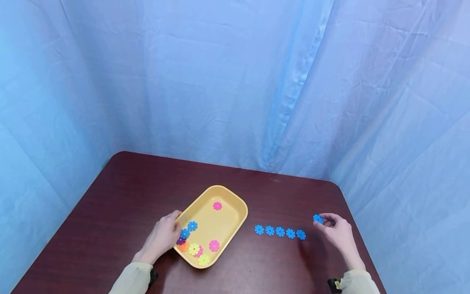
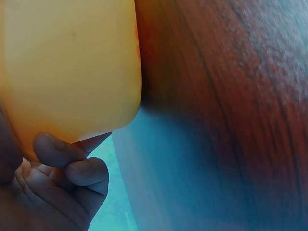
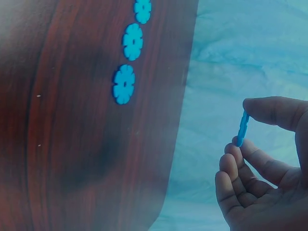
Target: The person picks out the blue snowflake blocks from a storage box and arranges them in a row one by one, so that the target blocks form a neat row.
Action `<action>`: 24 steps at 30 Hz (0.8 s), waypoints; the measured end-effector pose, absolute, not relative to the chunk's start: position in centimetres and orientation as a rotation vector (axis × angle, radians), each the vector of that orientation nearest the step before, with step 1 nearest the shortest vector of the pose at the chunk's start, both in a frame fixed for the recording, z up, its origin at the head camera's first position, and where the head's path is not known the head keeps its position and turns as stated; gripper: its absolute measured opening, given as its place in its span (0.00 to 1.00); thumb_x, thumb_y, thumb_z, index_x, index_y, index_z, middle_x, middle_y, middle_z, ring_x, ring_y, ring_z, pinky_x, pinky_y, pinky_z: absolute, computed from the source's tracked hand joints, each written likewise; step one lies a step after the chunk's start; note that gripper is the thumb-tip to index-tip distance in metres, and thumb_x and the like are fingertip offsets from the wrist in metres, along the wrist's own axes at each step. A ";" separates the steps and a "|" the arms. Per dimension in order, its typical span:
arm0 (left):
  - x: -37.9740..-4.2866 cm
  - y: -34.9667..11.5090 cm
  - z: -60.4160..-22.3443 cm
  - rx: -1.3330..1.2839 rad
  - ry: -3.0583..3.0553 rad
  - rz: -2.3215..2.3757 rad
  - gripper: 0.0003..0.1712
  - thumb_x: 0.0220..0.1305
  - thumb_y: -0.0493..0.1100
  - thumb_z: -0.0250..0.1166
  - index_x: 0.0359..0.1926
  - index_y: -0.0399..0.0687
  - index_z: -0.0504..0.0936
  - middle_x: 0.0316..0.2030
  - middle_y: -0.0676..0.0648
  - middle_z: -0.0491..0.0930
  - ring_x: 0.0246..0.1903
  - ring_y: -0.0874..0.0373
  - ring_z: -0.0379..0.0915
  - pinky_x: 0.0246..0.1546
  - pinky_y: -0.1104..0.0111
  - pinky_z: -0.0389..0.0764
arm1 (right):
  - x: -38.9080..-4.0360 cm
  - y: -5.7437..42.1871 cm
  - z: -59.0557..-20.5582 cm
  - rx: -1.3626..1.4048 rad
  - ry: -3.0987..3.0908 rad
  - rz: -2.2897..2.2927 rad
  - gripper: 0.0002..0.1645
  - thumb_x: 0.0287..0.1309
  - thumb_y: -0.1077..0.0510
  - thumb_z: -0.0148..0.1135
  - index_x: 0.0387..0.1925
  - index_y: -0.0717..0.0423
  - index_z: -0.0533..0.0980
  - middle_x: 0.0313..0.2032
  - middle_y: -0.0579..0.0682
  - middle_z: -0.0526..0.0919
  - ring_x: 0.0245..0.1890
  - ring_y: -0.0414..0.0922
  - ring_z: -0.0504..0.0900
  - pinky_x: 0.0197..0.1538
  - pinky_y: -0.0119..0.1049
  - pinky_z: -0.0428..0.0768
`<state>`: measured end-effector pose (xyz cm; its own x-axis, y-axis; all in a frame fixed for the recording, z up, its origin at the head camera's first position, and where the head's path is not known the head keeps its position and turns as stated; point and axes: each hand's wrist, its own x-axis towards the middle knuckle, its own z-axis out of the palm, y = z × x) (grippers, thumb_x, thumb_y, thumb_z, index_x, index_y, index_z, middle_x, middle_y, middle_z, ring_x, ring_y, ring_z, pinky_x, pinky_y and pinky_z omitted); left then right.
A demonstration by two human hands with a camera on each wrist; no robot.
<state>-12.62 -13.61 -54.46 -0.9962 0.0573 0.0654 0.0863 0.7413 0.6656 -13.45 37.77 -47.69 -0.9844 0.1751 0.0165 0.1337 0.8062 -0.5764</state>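
At the tray's left side my left hand [image 1: 163,234] grips the rim of a yellow plastic tray [image 1: 240,210], which is tilted. In the left wrist view, fingers [image 2: 53,149] curl against the tray's outer wall [image 2: 72,62]. Inside lie notched flower discs in blue, pink, yellow, orange and purple, mostly gathered at the near left end. My right hand [image 1: 339,232] pinches one blue disc [image 3: 243,129] by its edges between thumb and fingertips, above the table. To its left, several blue discs [image 1: 280,232] lie flat in a row, spaced slightly apart.
The dark red-brown table [image 1: 139,183] has rounded far corners. Light blue curtains [image 1: 220,81] hang behind it and along both sides. The right hand is near the table's right edge.
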 end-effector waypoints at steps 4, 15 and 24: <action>-12.6 -13.6 -54.4 -0.123 -2.891 -1.108 0.16 0.64 0.32 0.62 0.53 0.37 0.78 0.47 0.39 0.82 0.36 0.54 0.77 0.41 0.56 0.81 | -13.1 38.0 -48.1 -0.285 -2.930 0.938 0.28 0.58 0.51 0.71 0.53 0.66 0.78 0.39 0.54 0.82 0.37 0.47 0.76 0.39 0.39 0.75; -12.4 -13.7 -54.2 -0.143 -2.869 -1.098 0.16 0.63 0.30 0.62 0.53 0.37 0.79 0.47 0.39 0.82 0.37 0.53 0.78 0.42 0.55 0.81 | -13.0 38.6 -50.1 -0.333 -2.931 0.938 0.27 0.57 0.52 0.72 0.51 0.68 0.79 0.36 0.53 0.83 0.35 0.46 0.78 0.38 0.40 0.76; -12.5 -13.6 -54.3 -0.142 -2.871 -1.085 0.16 0.63 0.31 0.62 0.52 0.37 0.79 0.46 0.39 0.82 0.36 0.53 0.78 0.40 0.56 0.81 | -12.8 38.8 -52.4 -0.398 -2.915 0.957 0.24 0.54 0.54 0.73 0.47 0.68 0.80 0.32 0.51 0.84 0.32 0.44 0.79 0.36 0.38 0.76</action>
<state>-12.48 -13.59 -54.27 -0.9933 0.0619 0.0973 0.1108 0.7464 0.6562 -12.82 38.78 -52.39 -0.9657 0.2571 -0.0347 0.2277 0.7758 -0.5885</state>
